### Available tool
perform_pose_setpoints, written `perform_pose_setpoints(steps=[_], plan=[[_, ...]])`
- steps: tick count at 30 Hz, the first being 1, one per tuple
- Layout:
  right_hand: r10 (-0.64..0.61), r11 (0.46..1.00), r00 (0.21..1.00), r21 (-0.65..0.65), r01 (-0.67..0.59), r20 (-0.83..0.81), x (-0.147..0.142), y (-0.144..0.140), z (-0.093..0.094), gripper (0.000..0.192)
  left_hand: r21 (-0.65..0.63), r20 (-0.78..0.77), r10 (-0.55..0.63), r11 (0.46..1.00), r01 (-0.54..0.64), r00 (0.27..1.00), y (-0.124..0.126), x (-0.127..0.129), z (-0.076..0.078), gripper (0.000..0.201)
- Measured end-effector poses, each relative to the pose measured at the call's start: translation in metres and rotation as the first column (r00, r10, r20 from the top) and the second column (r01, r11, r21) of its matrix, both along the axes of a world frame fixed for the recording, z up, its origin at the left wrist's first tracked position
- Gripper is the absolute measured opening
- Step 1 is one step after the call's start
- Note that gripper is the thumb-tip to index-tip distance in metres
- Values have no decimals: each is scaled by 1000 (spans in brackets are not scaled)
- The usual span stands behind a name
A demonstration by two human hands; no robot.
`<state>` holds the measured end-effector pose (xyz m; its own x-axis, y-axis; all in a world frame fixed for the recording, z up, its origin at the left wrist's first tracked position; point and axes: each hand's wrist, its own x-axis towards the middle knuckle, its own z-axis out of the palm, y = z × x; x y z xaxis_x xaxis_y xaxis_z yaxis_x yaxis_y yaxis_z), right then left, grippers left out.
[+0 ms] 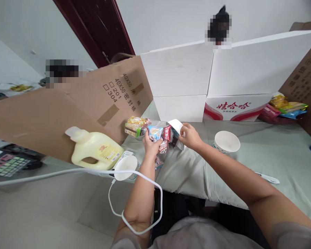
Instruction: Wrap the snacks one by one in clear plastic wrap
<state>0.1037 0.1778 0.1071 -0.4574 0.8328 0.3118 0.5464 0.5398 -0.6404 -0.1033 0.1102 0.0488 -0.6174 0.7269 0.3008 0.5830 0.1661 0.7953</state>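
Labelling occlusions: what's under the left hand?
A blue packet shows past the left hand, partly covered by it; a red packet lies to the blue one's right. Whatever is directly beneath the palm is hidden.

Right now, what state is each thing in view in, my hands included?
Left hand: holding.
Blue-and-white plastic snack packet: in the left grip.
Right hand: pinching.
White curved item: in the right grip, partly hidden.
Pale yellow plastic jug: cap on.
White round paper bowl beside jug: upright, open-topped.
White round paper bowl at right: upright, open-topped.
Long white cable: loosely looped.
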Motion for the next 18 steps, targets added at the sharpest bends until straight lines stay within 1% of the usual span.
perform_pose_setpoints(steps=[2,3,5,8,10,11,12,13,14,15,16,17,18], plan=[[-9,1000,1000,11,9,10,-1,3,-1,11,-18,37,136,991,-135,990,-1,-3,-2,92],[-14,1000,1000,13,14,5,-1,4,-2,10,-59,55,174,984,-171,983,0,-4,-3,92],[-29,1000,999,11,29,-17,-2,6,-4,10,-183,53,182,968,-169,982,2,-3,-4,93],[-48,999,998,-10,48,-44,0,9,-4,10,-374,3,156,916,-143,988,8,0,1,95],[-59,998,997,-31,57,-50,3,12,-4,10,-447,-42,142,883,-146,989,11,3,9,95],[-63,997,997,-38,61,-54,5,13,-4,9,-459,-69,141,874,-157,988,11,5,14,94],[-64,997,996,-41,62,-60,7,13,-4,9,-445,-107,146,878,-178,984,11,9,19,94],[-62,997,996,-39,59,-68,8,14,-4,9,-396,-159,157,894,-208,975,11,13,24,92],[-57,998,996,-34,54,-75,10,14,-5,8,-317,-221,168,919,-233,961,10,19,28,89],[-48,999,996,-26,46,-80,10,14,-6,8,-227,-289,160,947,-230,944,11,25,32,84],[-40,999,996,-17,39,-81,10,13,-7,8,-155,-356,109,973,-174,928,12,33,35,77],[-36,999,996,-10,36,-78,10,12,-7,7,-126,-415,8,990,-66,910,16,40,37,70],[-35,999,997,-7,35,-70,10,11,-7,7,-149,-457,-136,986,75,879,20,48,38,64]])
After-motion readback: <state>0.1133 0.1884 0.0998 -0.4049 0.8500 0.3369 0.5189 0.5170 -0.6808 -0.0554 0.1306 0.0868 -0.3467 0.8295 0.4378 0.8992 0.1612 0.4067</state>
